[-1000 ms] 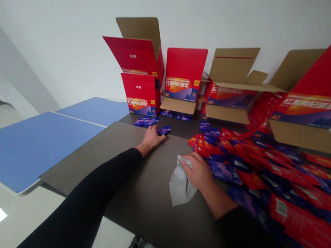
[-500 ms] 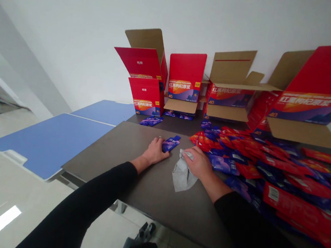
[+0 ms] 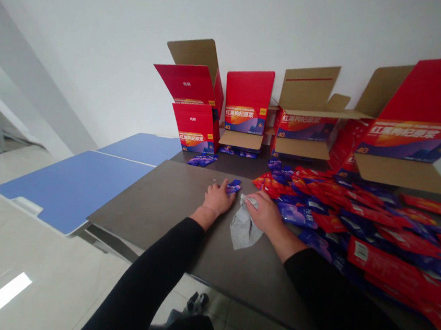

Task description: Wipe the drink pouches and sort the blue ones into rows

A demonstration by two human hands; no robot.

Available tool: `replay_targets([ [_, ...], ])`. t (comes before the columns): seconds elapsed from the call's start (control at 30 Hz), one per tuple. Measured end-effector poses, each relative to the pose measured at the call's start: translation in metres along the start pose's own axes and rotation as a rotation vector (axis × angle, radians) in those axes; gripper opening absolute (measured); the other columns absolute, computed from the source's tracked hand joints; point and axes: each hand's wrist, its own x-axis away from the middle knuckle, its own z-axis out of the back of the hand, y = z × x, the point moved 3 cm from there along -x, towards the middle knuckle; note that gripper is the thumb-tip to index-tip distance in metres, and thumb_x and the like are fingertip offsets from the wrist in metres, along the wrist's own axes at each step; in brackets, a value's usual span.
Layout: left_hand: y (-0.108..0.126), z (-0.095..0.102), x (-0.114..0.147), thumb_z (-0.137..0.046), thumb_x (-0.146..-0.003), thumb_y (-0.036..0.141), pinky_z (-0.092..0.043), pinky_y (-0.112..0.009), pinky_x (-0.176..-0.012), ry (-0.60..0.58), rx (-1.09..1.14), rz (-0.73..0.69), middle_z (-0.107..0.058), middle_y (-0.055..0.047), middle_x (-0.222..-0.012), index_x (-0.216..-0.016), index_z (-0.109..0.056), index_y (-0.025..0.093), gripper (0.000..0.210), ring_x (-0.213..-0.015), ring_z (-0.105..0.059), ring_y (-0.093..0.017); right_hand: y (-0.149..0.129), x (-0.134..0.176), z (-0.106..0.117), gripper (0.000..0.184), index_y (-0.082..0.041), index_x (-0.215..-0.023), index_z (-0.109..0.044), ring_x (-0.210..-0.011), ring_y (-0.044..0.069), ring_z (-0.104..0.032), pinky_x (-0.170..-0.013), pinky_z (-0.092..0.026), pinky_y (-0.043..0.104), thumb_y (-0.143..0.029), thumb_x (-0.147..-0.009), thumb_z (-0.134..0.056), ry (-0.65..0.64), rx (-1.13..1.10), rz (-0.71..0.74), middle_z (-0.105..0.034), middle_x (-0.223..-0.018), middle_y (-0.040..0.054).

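- A purple sachet (image 3: pixel 234 186) lay on the table (image 3: pixel 150 194), under the left hand (image 3: pixel 217 201); its fingers were bent, whether gripping or only pressing I couldn't tell.
- Just right, the right hand (image 3: pixel 266 213) pinched a grey cloth (image 3: pixel 245 231).
- The step seemed to be steadying the sachet for wiping; that called for keeping it flat.
- The left hand hid much of the sachet.
- Beyond the right hand, the pile (image 3: pixel 387 261) blurred.

1. Head-worn camera, set above and behind the grip of the right hand (image 3: pixel 266 213) on a grey cloth (image 3: pixel 244 230), facing forward and down.
2. Close range: the grip falls slightly right of and below frame centre.
3. The field reaches red cartons (image 3: pixel 246 116) and a white wall (image 3: pixel 111 43) beyond the grip, a blue tabletop (image 3: pixel 56 184) to its left, and sachets (image 3: pixel 402 237) to its right.
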Motion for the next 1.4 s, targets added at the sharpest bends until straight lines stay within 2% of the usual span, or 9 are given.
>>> replay_targets([
  [0.1, -0.003, 0.003, 0.006, -0.066, -0.082, 0.048, -0.041, -0.045, -0.102, 0.040, 0.507, 0.103, -0.062, -0.015, -0.129, -0.142, -0.051, 0.024, 0.066, -0.126, -0.052, -0.035, 0.001, 0.001, -0.001, 0.021, -0.021, -0.098, -0.068, -0.092, 0.021, -0.063, -0.087, -0.052, 0.034, -0.034, -0.095, -0.052, 0.044, -0.024, 0.032, -0.065, -0.097, 0.0067],
  [0.17, -0.003, 0.003, 0.011, -0.062, -0.085, 0.050, -0.047, -0.037, -0.090, -0.014, 0.954, 0.175, -0.064, -0.011, -0.125, -0.141, -0.050, 0.026, 0.062, -0.113, -0.060, -0.028, 0.002, 0.002, -0.002, 0.021, -0.021, -0.098, -0.068, -0.092, 0.022, -0.064, -0.087, -0.053, 0.036, -0.035, -0.095, -0.052, 0.078, -0.042, 0.054, -0.065, -0.097, 0.0071],
  [0.3, 0.010, 0.001, 0.019, -0.051, -0.091, 0.049, -0.047, -0.027, -0.062, -0.413, 1.654, 0.260, -0.068, -0.011, -0.107, -0.124, -0.060, 0.018, 0.046, -0.076, -0.062, -0.016, 0.002, 0.003, 0.000, 0.020, -0.022, -0.100, -0.067, -0.093, 0.023, -0.064, -0.087, -0.054, 0.039, -0.035, -0.095, -0.053, 0.160, -0.068, 0.098, -0.064, -0.099, 0.0083],
  [0.4, 0.019, 0.001, 0.021, -0.048, -0.090, 0.045, -0.050, -0.030, -0.063, -0.646, 1.866, 0.302, -0.068, -0.014, -0.096, -0.108, -0.065, 0.010, 0.042, -0.075, -0.063, -0.019, 0.000, 0.003, 0.005, 0.019, -0.021, -0.104, -0.066, -0.096, 0.024, -0.063, -0.088, -0.055, 0.041, -0.032, -0.095, -0.053, 0.243, -0.067, 0.153, -0.062, -0.102, 0.0092],
  [0.57, 0.025, -0.004, 0.017, -0.044, -0.091, 0.045, -0.051, -0.034, -0.067, -0.785, 1.917, 0.284, -0.069, -0.013, -0.087, -0.100, -0.067, 0.010, 0.043, -0.074, -0.064, -0.022, -0.012, 0.008, 0.008, 0.021, -0.023, -0.111, -0.066, -0.100, 0.023, -0.062, -0.090, -0.056, 0.041, -0.030, -0.095, -0.056, 0.279, -0.020, 0.323, -0.061, -0.106, 0.0089],
  [0.83, 0.030, -0.019, 0.026, -0.046, -0.095, 0.052, -0.051, -0.029, -0.068, -0.996, 1.788, 0.309, -0.070, -0.009, -0.079, -0.100, -0.070, 0.009, 0.050, -0.067, -0.066, -0.018, -0.032, 0.019, -0.003, 0.027, -0.032, -0.115, -0.071, -0.104, 0.023, -0.060, -0.099, -0.050, 0.042, -0.021, -0.093, -0.059, 0.038, 0.242, 0.549, -0.068, -0.115, 0.0032],
  [1.0, 0.034, -0.021, 0.032, -0.049, -0.097, 0.047, -0.052, -0.029, -0.074, -0.961, 1.782, 0.281, -0.070, -0.008, -0.078, -0.091, -0.069, 0.011, 0.041, -0.072, -0.067, -0.017, -0.022, 0.010, 0.002, 0.029, -0.028, -0.114, -0.072, -0.098, 0.023, -0.059, -0.087, -0.054, 0.039, -0.021, -0.096, -0.050, 0.102, 0.175, 0.395, -0.067, -0.111, 0.0069],
  [1.17, 0.036, -0.021, 0.033, -0.052, -0.097, 0.039, -0.050, -0.027, -0.061, -0.964, 1.673, 0.253, -0.069, -0.005, -0.081, -0.102, -0.067, 0.014, 0.030, -0.068, -0.066, -0.016, -0.004, 0.000, 0.008, 0.029, -0.023, -0.116, -0.071, -0.101, 0.025, -0.059, -0.092, -0.054, 0.044, -0.027, -0.096, -0.050, 0.293, 0.052, 0.219, -0.061, -0.106, 0.0105],
  [1.4, 0.030, -0.016, 0.029, -0.052, -0.096, 0.042, -0.046, -0.025, -0.053, -1.036, 1.545, 0.228, -0.068, -0.009, -0.081, -0.108, -0.066, 0.012, 0.036, -0.069, -0.065, -0.018, 0.005, 0.000, 0.014, 0.029, -0.021, -0.115, -0.069, -0.101, 0.024, -0.060, -0.096, -0.053, 0.046, -0.031, -0.095, -0.050, 0.415, -0.042, 0.024, -0.055, -0.104, 0.0102],
])
